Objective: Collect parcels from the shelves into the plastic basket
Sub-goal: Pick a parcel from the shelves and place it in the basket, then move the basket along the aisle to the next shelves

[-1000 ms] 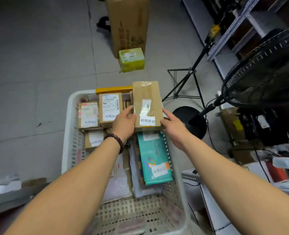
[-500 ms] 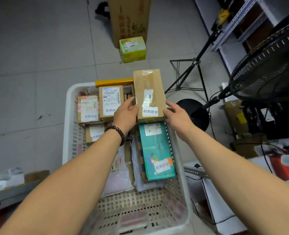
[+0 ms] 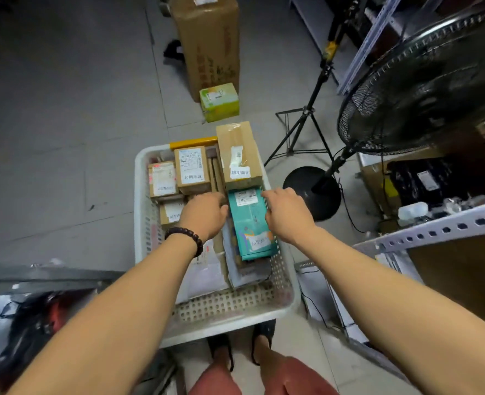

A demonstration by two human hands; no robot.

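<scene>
Brown cardboard parcel [image 3: 239,155] sits in the white plastic basket [image 3: 229,312] far right corner, left hand [image 3: 204,213] & right hand [image 3: 285,213] both loose w/ nothing held, so prob drop-off done, next needs another shelf parcel.

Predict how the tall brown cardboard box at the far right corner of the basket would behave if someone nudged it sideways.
The tall brown cardboard box probably stays stiff: its faces look flat and taped. It may tip rather than slide, since it stands higher than the white plastic basket rim and leans over the far edge. The labelled box beside it would likely block a fall leftward.
</scene>
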